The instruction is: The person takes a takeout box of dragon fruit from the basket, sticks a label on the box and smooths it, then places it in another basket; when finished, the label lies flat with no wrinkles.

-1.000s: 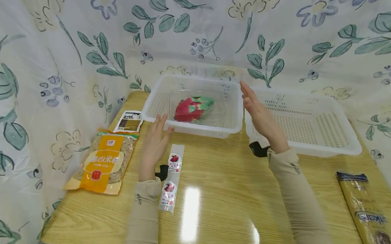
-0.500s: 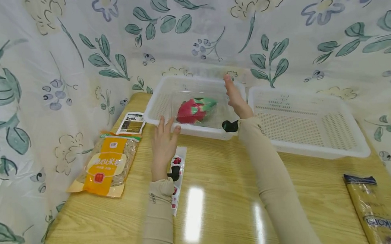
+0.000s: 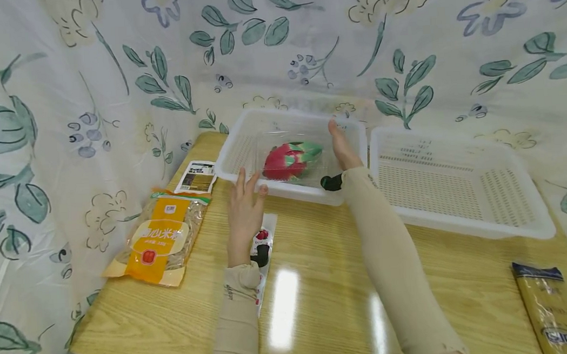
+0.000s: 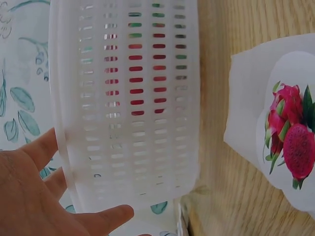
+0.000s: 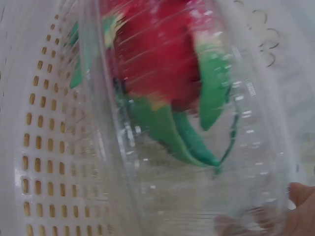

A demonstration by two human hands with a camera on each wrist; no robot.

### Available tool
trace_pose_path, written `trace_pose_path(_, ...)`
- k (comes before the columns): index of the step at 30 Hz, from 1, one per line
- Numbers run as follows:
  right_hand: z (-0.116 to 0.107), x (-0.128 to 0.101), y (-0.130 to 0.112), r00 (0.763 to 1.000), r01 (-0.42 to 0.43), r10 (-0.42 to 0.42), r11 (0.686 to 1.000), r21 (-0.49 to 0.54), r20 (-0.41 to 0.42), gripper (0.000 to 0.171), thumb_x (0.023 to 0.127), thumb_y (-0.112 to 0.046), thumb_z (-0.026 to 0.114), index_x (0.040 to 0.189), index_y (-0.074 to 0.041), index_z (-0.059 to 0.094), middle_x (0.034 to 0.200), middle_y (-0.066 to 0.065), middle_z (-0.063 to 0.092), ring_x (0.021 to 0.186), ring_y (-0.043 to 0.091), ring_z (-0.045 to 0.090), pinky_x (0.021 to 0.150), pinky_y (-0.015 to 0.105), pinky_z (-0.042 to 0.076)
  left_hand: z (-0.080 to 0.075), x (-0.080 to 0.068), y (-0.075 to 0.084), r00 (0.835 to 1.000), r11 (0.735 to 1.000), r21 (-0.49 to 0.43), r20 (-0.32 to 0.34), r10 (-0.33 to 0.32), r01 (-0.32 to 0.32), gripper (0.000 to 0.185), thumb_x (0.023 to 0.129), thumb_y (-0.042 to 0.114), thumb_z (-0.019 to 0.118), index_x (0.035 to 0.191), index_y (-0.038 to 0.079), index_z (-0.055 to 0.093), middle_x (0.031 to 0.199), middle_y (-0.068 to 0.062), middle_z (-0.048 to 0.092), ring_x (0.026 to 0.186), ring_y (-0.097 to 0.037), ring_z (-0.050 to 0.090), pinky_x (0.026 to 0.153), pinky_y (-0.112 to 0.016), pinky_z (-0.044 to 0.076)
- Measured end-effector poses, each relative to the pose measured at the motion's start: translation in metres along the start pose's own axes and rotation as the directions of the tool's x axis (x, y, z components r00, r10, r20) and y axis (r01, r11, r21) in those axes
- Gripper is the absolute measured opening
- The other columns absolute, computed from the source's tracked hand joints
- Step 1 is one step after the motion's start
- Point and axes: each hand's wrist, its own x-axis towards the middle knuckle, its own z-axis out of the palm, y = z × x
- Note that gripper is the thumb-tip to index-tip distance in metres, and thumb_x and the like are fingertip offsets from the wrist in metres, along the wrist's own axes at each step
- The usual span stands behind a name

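— Head view: reach step, I'd say! Right hand (image 3: 345, 149) inside the basket (image 3: 299, 191), beside the boxed dragon fruit (image 3: 289, 161).
— Left arm (image 3: 237, 320) partly hides the label strip (image 3: 268, 228).
— Left wrist: left hand (image 4: 34, 196) spread, rim (image 4: 57, 98) blocking it.
— Right wrist: fingertips (image 5: 299, 192) by the clear box (image 5: 167, 196); pinching, can't tell. Lifting calls for firm hold.

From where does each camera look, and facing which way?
Head: worn on the head, facing forward and down at left basket and right basket; left hand, right hand, sleeves show.
Left wrist: worn there, facing the left basket's slotted outer wall; left hand shows.
Right wrist: worn there, facing into that basket at a clear container; right hand partly shows.
Head and right wrist share the dragon fruit.
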Motion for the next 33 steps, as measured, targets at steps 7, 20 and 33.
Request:
trace_pose_path(7,0.000,0.010,0.013,0.991,-0.118,0.119,0.993,-0.011,0.063,0.070,0.101,-0.056,0.025,0.157,-0.022,-0.001,0.164,0.002,-0.014,0.151,0.030,-0.011,0.123,0.050,-0.003,0.003,-0.001,0.000,1.000,1.000,-0.019,-0.020,0.000,0.000,0.098,0.078,0.082,0.004,0.150,0.022,0.036,0.165,-0.004,0.008,0.142,-0.056,0.016,0.113,-0.070,0.015)
trace_pose_path(20,-0.004,0.013,0.018,0.975,-0.217,0.215,0.976,0.032,0.047,0.079,0.098,-0.052,0.044,0.157,-0.019,0.004,0.165,0.009,-0.002,0.151,0.037,0.003,0.123,0.051,0.006,0.005,0.000,-0.002,1.000,1.000,-0.019,-0.017,0.004,-0.004,0.099,0.078,0.083,0.005,0.150,0.023,0.036,0.165,-0.003,0.008,0.144,-0.054,0.014,0.113,-0.070,0.014)
trace_pose_path(33,-0.006,0.004,0.009,0.978,-0.169,0.117,0.928,0.331,0.172,0.073,0.098,-0.038,0.051,0.154,-0.040,0.005,0.164,0.003,-0.009,0.150,0.037,0.007,0.111,0.069,0.024,0.007,0.001,-0.001,1.000,1.000,0.005,-0.012,-0.014,0.014,0.092,0.083,0.082,0.009,0.151,0.025,0.034,0.165,-0.002,0.005,0.145,-0.053,0.011,0.113,-0.072,0.011)
